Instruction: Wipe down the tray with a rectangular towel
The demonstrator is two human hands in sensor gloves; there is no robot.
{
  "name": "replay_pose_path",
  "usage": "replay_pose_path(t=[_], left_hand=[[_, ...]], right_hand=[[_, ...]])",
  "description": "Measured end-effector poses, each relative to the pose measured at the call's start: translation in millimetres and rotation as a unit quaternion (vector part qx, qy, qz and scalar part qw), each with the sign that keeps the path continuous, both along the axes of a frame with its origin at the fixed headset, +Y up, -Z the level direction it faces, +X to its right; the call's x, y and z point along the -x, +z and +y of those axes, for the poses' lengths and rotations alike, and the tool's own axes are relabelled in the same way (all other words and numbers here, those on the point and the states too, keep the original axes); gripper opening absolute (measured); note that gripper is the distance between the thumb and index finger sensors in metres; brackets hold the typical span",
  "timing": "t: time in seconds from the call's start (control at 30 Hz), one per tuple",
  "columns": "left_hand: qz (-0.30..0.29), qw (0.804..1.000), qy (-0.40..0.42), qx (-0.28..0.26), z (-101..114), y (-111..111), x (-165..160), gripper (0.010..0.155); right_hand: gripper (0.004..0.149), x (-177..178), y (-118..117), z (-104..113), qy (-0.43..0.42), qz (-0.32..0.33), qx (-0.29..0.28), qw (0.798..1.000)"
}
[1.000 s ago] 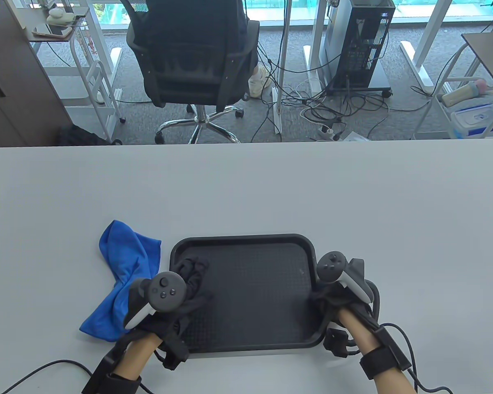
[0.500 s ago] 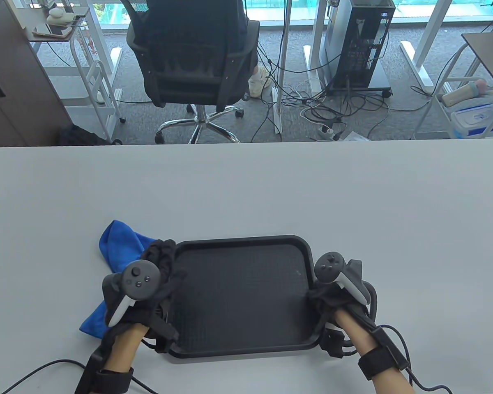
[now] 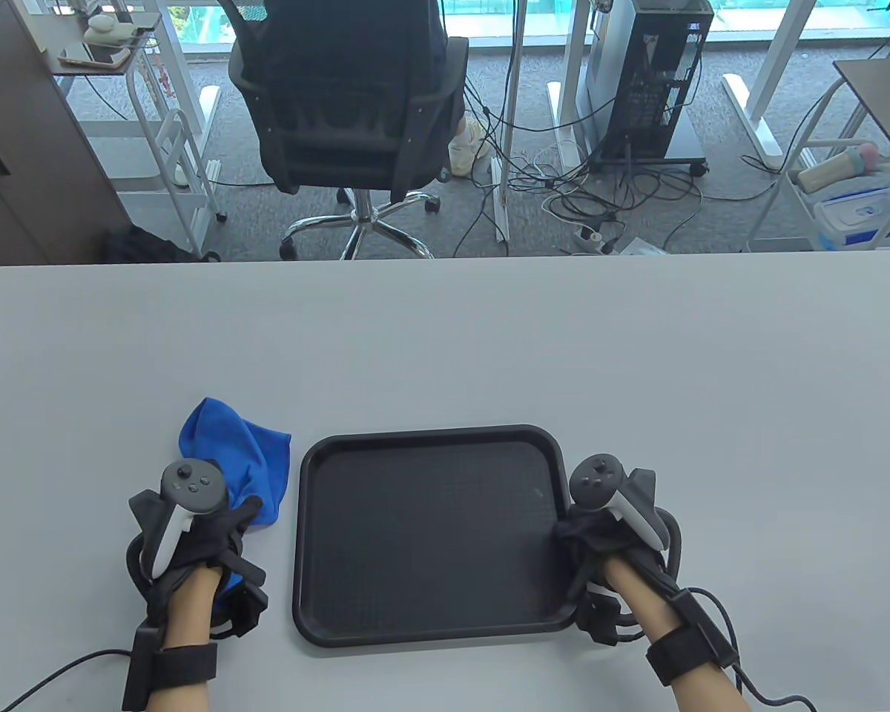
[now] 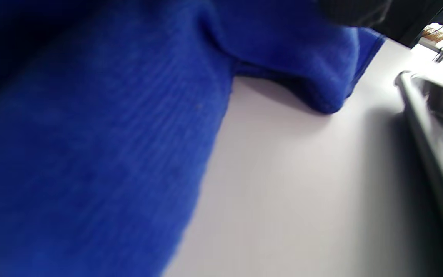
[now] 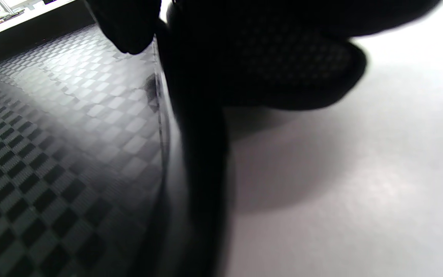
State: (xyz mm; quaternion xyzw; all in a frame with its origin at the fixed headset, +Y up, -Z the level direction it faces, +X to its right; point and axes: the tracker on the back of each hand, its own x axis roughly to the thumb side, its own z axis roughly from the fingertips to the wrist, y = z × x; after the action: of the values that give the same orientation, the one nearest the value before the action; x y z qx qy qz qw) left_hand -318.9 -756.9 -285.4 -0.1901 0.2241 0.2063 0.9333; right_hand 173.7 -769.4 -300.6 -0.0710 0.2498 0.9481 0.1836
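A black textured tray lies on the grey table near its front edge. A crumpled blue towel lies just left of the tray. My left hand rests on the near part of the towel with fingers spread. The towel fills the left wrist view, with the tray rim at the right. My right hand grips the tray's right rim. In the right wrist view its fingers wrap over the rim of the tray.
The table's front edge runs close below the tray and both wrists. Glove cables trail off the front corners. An office chair and a computer tower stand on the floor beyond the table's far edge.
My left hand has moved left out of the tray, across its left rim, onto the blue towel. The tray has shifted slightly left. My right hand has stayed on the right rim.
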Motion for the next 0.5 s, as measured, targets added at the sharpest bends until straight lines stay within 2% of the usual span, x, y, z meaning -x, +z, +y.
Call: replay_pose_path(t=[0.23, 0.5], left_hand=[[0.017, 0.999, -0.026, 0.043, -16.2, 0.6, 4.3, 0.083], [0.028, 0.995, -0.090, 0.027, -17.9, -1.6, 1.6, 0.079]], right_hand=[[0.050, 0.0, -0.4, 0.3, 0.004, 0.000, -0.003, 1.000], [0.050, 0.0, -0.4, 0.3, 0.001, 0.000, -0.002, 1.000]])
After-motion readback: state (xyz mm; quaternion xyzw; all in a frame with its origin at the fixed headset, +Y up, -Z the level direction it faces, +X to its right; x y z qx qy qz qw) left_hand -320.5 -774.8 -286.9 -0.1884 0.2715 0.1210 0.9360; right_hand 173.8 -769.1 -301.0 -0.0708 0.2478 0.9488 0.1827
